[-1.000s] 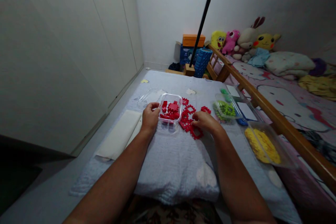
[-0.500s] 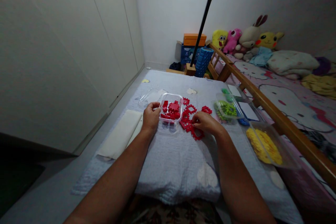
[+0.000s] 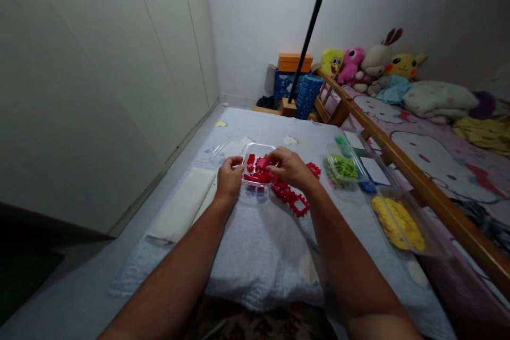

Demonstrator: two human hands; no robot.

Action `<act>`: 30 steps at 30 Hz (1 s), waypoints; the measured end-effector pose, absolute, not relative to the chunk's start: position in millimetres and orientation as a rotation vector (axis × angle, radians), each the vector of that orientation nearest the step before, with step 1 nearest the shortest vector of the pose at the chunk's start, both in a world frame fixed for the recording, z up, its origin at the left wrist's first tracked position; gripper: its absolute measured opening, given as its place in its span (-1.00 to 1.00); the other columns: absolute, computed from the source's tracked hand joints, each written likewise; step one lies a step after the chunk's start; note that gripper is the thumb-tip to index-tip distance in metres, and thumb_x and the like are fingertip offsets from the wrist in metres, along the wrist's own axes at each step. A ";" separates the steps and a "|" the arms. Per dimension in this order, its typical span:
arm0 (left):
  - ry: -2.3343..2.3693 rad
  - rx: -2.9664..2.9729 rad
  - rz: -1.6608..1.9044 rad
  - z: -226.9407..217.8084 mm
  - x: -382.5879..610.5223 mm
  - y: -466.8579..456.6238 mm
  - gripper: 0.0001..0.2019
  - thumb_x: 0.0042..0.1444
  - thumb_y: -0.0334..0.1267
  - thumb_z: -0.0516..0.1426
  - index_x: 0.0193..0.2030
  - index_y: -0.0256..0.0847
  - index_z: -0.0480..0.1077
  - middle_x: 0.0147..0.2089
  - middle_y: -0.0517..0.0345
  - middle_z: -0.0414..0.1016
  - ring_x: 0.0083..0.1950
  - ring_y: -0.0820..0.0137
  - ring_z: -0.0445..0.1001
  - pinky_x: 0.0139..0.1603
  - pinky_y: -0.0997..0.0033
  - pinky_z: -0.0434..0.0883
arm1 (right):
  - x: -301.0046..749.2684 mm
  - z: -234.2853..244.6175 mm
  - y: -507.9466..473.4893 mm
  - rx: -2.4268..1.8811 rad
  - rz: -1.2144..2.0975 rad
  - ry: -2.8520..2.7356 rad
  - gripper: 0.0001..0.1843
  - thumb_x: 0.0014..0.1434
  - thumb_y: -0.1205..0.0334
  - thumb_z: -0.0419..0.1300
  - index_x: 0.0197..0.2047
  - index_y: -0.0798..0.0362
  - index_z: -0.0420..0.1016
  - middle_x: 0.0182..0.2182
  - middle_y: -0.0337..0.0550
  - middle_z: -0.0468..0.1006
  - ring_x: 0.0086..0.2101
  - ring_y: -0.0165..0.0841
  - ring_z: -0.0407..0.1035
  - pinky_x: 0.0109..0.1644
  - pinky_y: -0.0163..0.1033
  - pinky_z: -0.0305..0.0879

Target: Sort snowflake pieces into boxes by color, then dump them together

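Observation:
A clear plastic container (image 3: 258, 186) holds several red notched building pieces (image 3: 251, 161). My left hand (image 3: 230, 176) grips its left side, thumb near the rim. Over the container's right side is my right hand (image 3: 290, 168), its fingers pinched together close to the red pieces inside. Whatever is between those fingertips blends with the red behind them, so I cannot make it out. Loose red square frames with toothed edges (image 3: 298, 205) lie on the cloth to the right of the container, partly below my right hand and wrist.
A clear lid (image 3: 223, 150) lies behind the container. Left of my left hand is a folded cream cloth (image 3: 181, 204). On the right stand a tub of green pieces (image 3: 343, 166) and a box of yellow pieces (image 3: 398, 223), beside a wooden bed rail (image 3: 402, 156).
My right hand has moved left and away from me, from the loose red pieces to above the container. The left hand stays at the container's side.

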State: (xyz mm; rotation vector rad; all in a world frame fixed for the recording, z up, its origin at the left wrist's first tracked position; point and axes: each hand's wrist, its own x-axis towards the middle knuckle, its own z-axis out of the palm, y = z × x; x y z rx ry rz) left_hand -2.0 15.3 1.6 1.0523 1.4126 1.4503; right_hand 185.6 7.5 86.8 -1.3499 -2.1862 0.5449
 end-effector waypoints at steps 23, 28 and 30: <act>1.423 1.046 1.445 1.6 -1.0 14.9 -0.73 -0.10 -0.30 0.17 -0.19 -0.22 0.51 -0.23 0.09 0.59 -0.31 0.37 0.48 -0.23 0.39 0.44 | 237.9 58.6 10.5 -1.723 0.338 -2.009 -0.81 0.23 0.41 0.19 -0.21 0.03 0.64 -0.27 -0.14 0.67 -0.26 -0.33 0.49 -0.13 -0.29 0.29; 1.401 1.029 1.453 2.9 -0.4 14.4 -0.72 -0.11 -0.30 0.16 -0.20 -0.22 0.50 -0.23 0.10 0.59 -0.31 0.37 0.49 -0.23 0.39 0.45 | 252.8 31.9 1.3 -1.870 0.229 -2.101 -0.80 0.25 0.39 0.22 -0.12 0.05 0.66 -0.11 -0.02 0.64 -0.07 -0.27 0.47 0.06 -0.25 0.27; 1.405 1.018 1.455 3.5 0.0 14.2 -0.73 -0.12 -0.31 0.16 -0.20 -0.22 0.49 -0.23 0.10 0.58 -0.30 0.37 0.50 -0.23 0.39 0.46 | 249.6 22.8 1.4 -1.880 0.193 -2.142 -0.77 0.25 0.37 0.24 -0.05 0.07 0.65 -0.06 0.02 0.61 -0.02 -0.24 0.44 0.12 -0.22 0.24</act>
